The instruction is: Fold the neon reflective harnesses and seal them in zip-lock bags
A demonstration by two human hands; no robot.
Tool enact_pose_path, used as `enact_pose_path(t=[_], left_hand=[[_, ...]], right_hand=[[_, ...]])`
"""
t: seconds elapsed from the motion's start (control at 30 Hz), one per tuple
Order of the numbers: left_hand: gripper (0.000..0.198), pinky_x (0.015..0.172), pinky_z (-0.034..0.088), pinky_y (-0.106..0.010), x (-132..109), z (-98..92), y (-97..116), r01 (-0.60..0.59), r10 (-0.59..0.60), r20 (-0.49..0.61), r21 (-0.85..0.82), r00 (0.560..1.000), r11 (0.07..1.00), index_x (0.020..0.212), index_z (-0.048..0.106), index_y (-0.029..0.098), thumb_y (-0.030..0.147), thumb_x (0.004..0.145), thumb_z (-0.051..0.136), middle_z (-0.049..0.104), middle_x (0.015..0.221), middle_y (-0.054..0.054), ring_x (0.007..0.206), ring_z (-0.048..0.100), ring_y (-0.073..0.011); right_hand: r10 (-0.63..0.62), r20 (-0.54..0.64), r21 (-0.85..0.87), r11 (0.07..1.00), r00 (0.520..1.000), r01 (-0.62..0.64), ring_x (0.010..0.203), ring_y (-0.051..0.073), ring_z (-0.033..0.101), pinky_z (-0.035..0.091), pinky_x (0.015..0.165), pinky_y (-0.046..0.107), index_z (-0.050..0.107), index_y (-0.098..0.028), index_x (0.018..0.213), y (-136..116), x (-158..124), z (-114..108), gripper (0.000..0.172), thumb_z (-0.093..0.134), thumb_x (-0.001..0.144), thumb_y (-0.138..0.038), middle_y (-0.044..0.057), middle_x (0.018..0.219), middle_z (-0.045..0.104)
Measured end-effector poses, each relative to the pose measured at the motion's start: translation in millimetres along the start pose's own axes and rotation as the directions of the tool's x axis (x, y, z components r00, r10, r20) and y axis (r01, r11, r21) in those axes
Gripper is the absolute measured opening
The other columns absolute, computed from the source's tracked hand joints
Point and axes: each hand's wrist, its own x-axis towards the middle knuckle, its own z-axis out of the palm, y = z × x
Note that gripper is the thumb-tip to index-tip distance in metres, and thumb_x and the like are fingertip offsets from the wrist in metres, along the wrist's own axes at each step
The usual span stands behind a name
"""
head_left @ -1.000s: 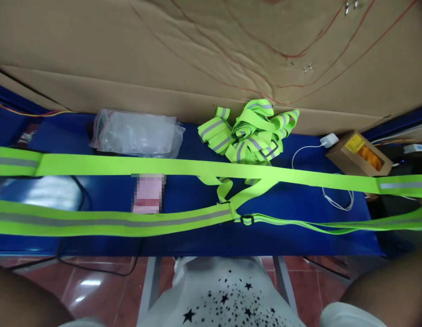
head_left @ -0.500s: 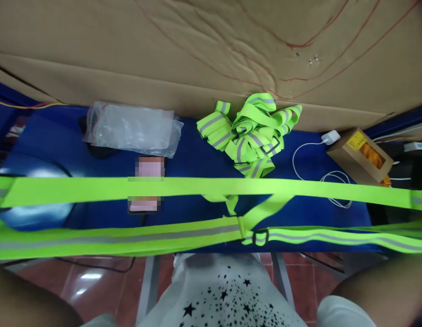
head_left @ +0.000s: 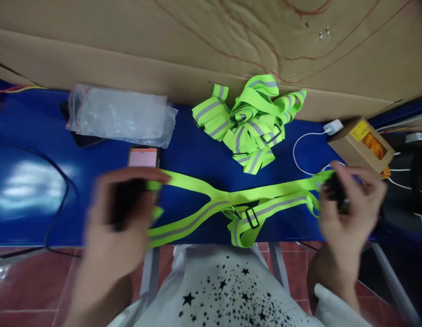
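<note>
Neon-green, grey-striped straps (head_left: 193,220); blue tabletop (head_left: 186,150)

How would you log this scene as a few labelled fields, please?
Left hand: blurred, holding green strapping and something dark
Right hand: holding the strapping farther right, plus something dark
Strapping: partly grey-striped, with a black buckle, spanning between both hands
Beyond it: pile of similar straps on the blue table
Back left: clear plastic bags
Phone: partly hidden by left hand
Right side: cardboard box beside a white charger

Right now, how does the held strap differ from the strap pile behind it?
The held strap spans between left hand and right hand; the strap pile lies bunched. The held strap is nearer the person, the strap pile nearer the cardboard. Both are yellow-green with grey stripes.
</note>
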Motion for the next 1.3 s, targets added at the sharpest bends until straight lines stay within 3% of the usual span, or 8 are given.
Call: enact_pose_path(t=[0.03, 0.1, 0.13, 0.27, 0.5, 0.83, 1.03, 1.3], left_hand=[[0.019, 0.064, 0.057, -0.031, -1.0, 14.0, 5.0, -0.045, 0.044, 0.055, 0.013, 0.997, 0.999, 0.119, 0.057, 0.021, 0.020, 0.101, 0.049, 0.068, 0.108, -0.005, 0.083, 0.067, -0.0193], [0.032, 0.078, 0.060, -0.043, -2.5, 42.7, 18.8, -0.282, 0.255, 0.196, 0.124, 0.947, 0.951, 0.125, 0.053, 0.018, 0.017, 0.093, 0.054, 0.067, 0.112, -0.010, 0.095, 0.068, -0.0274], [0.038, 0.082, 0.060, -0.047, -2.8, 55.6, 26.3, -0.328, 0.283, 0.249, 0.161, 0.926, 0.931, 0.127, 0.051, 0.015, 0.015, 0.090, 0.056, 0.066, 0.116, -0.012, 0.101, 0.068, -0.0306], [0.054, 0.085, 0.060, -0.050, -1.5, 83.9, 45.9, -0.263, 0.189, 0.239, 0.330, 0.952, 0.907, 0.135, 0.045, 0.009, 0.015, 0.084, 0.063, 0.064, 0.118, -0.016, 0.105, 0.067, -0.0345], [0.072, 0.086, 0.060, -0.048, 2.0, 85.8, 47.3, -0.223, 0.109, 0.270, 0.438, 0.957, 0.871, 0.147, 0.035, 0.006, 0.018, 0.084, 0.066, 0.062, 0.120, -0.017, 0.106, 0.066, -0.0343], [0.082, 0.087, 0.060, -0.047, 4.1, 90.0, 41.7, -0.177, 0.091, 0.210, 0.440, 0.973, 0.880, 0.156, 0.023, 0.002, 0.024, 0.089, 0.064, 0.059, 0.125, -0.022, 0.110, 0.063, -0.0354], [0.086, 0.093, 0.057, -0.052, -2.5, 92.1, 32.9, -0.249, 0.207, 0.192, 0.232, 0.959, 0.940, 0.165, 0.004, 0.007, 0.030, 0.099, 0.055, 0.054, 0.128, -0.023, 0.112, 0.059, -0.0359], [0.093, 0.094, 0.055, -0.051, 2.8, 82.7, 21.0, -0.318, 0.291, 0.272, 0.057, 0.917, 0.947, 0.167, -0.005, 0.021, 0.014, 0.096, 0.055, 0.054, 0.126, -0.017, 0.108, 0.056, -0.0322]], right_hand=[[-0.129, 0.018, 0.040, 0.991, 0.991, 0.128, 0.124, 0.034, 0.059, 0.058, 0.093, 0.051, 0.058, -0.037, 0.151, -21.6, -1.5, 10.1, 0.060, 0.061, 0.092, -0.022, 0.014, 0.131, 0.056], [-0.217, 0.097, 0.121, 0.971, 0.971, 0.205, 0.126, 0.032, 0.056, 0.058, 0.097, 0.051, 0.049, -0.034, 0.157, -57.8, -5.2, 27.9, 0.068, 0.057, 0.092, -0.016, 0.013, 0.131, 0.051], [-0.238, 0.143, 0.138, 0.966, 0.961, 0.219, 0.128, 0.031, 0.055, 0.058, 0.099, 0.050, 0.045, -0.032, 0.159, -71.0, -7.2, 35.2, 0.070, 0.055, 0.093, -0.013, 0.013, 0.133, 0.049], [-0.219, 0.202, 0.123, 0.973, 0.955, 0.197, 0.134, 0.030, 0.049, 0.056, 0.103, 0.049, 0.038, -0.025, 0.163, -93.4, -14.2, 52.6, 0.069, 0.052, 0.097, -0.010, 0.015, 0.138, 0.044], [-0.260, 0.204, 0.070, 0.966, 0.944, 0.251, 0.131, 0.032, 0.049, 0.058, 0.100, 0.049, 0.015, -0.028, 0.170, -92.6, -16.3, 64.7, 0.084, 0.048, 0.095, -0.006, 0.017, 0.138, 0.041], [-0.186, 0.194, 0.085, 0.981, 0.963, 0.172, 0.135, 0.035, 0.046, 0.057, 0.103, 0.057, 0.011, -0.031, 0.170, -91.9, -16.0, 73.2, 0.083, 0.047, 0.098, -0.011, 0.018, 0.142, 0.037], [-0.191, 0.211, 0.064, 0.981, 0.959, 0.181, 0.135, 0.038, 0.044, 0.056, 0.103, 0.060, 0.002, -0.023, 0.171, -89.8, -18.7, 84.8, 0.089, 0.050, 0.097, -0.014, 0.022, 0.143, 0.036], [-0.363, 0.382, 0.226, 0.928, 0.850, 0.295, 0.146, 0.038, 0.040, 0.054, 0.111, 0.059, 0.006, -0.022, 0.170, -85.5, -16.8, 76.1, 0.091, 0.050, 0.092, -0.006, 0.021, 0.148, 0.036]])
